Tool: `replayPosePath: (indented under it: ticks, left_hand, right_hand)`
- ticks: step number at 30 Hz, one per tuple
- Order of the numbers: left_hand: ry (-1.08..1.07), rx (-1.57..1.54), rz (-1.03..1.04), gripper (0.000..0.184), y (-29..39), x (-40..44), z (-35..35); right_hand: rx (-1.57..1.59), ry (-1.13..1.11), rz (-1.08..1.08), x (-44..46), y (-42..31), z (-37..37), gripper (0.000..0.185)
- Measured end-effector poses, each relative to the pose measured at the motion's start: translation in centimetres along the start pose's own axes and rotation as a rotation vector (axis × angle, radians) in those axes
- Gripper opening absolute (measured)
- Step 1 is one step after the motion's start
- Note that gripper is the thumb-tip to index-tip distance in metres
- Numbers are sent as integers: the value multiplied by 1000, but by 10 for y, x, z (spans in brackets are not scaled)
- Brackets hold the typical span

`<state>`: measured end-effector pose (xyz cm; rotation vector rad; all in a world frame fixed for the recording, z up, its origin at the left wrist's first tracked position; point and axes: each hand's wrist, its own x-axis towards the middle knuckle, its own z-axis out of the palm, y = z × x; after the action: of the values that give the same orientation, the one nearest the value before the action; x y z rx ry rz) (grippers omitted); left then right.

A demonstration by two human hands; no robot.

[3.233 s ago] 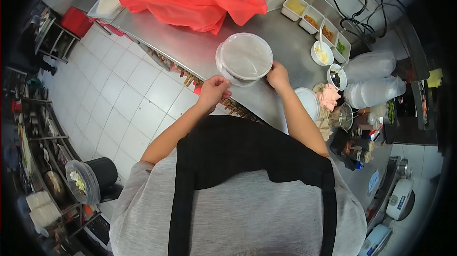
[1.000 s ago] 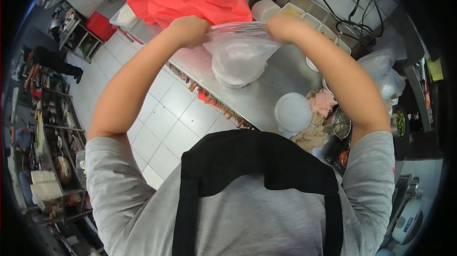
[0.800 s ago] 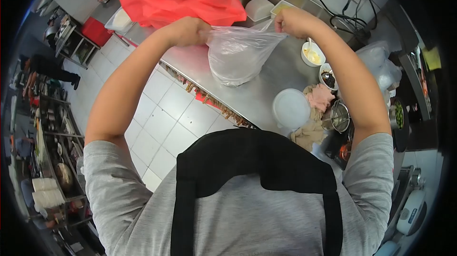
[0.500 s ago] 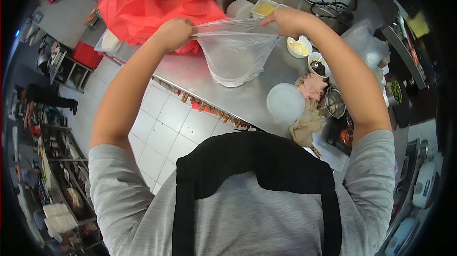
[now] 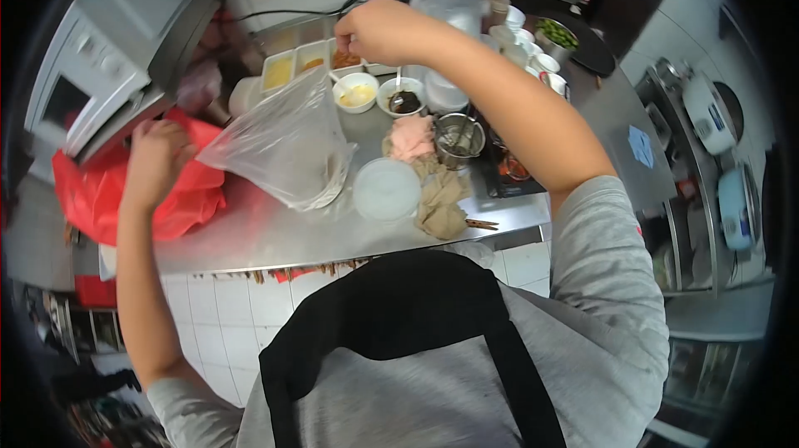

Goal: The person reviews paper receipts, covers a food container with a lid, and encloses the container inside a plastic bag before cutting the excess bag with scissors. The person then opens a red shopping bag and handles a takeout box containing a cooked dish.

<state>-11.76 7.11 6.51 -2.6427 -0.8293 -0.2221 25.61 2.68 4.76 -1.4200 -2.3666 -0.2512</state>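
A clear plastic bag (image 5: 270, 140) is stretched around a round, pale-lidded container on the steel counter (image 5: 241, 244). Its mouth is drawn out into two taut corners. At the left corner, my left hand (image 5: 158, 161) has curled fingers closed on the film, in front of a red plastic bag (image 5: 91, 194). My right hand (image 5: 379, 32) is pinched near the upper corner, above the trays; the thin film at its fingertips is hard to see. A round translucent lid (image 5: 387, 190) lies flat to the right of the bagged container.
White bowls, one with yellow food (image 5: 356, 94) and one with dark sauce (image 5: 404, 98), stand behind. Cloths (image 5: 441, 202), a metal strainer pot (image 5: 458, 140) and food trays (image 5: 279, 73) crowd around. A white appliance (image 5: 116, 57) stands at the back left.
My hands have moved wider apart, pulling the bag's mouth into two corners. The view has turned right, bringing the white appliance and more of the right-hand counter into sight.
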Motion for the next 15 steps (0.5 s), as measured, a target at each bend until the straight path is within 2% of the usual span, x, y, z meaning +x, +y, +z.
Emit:
replayPosePath:
  ticks: [1,2,3,4,5,6,7,8,10,12,14,15]
  left_hand:
    - [162,23,-31,11,-8,-4,-8]
    - [190,28,-55,12,-11,-8,-27]
    - [199,-84,-153,14,-12,-14,-45]
    - [310,-40,-162,15,-22,-29,-49]
    - [345,-13,-188,17,-21,-39,-58]
    - [438,-107,-235,17,-19,-50,-59]
    - [439,-248,-312,14,-15,-60,-59]
    - [435,-387,-387,11,-11,-66,-58]
    - [404,-366,-293,8,7,-69,-49]
    - [370,-365,-242,8,34,-62,-43]
    - [332,-385,-234,10,69,-45,-41]
    - [339,-382,-218,13,80,-38,-38]
  right_hand:
    - [154,-138,83,-21,-13,-36,16]
    - [312,-273,163,-47,-25,-71,14]
    - [382,-281,171,-72,-28,-97,13]
    - [453,-291,177,-98,-24,-115,12]
    - [509,-255,270,-122,-12,-126,11]
    - [561,-217,359,-145,2,-138,12]
    - [560,-164,477,-165,21,-142,12]
    - [559,-110,594,-184,47,-138,13]
    - [584,-88,714,-222,122,-110,15]
    - [393,-158,900,-250,193,-61,24]
    - [110,22,703,-276,235,3,35]
    - [102,-30,766,-280,242,29,36]
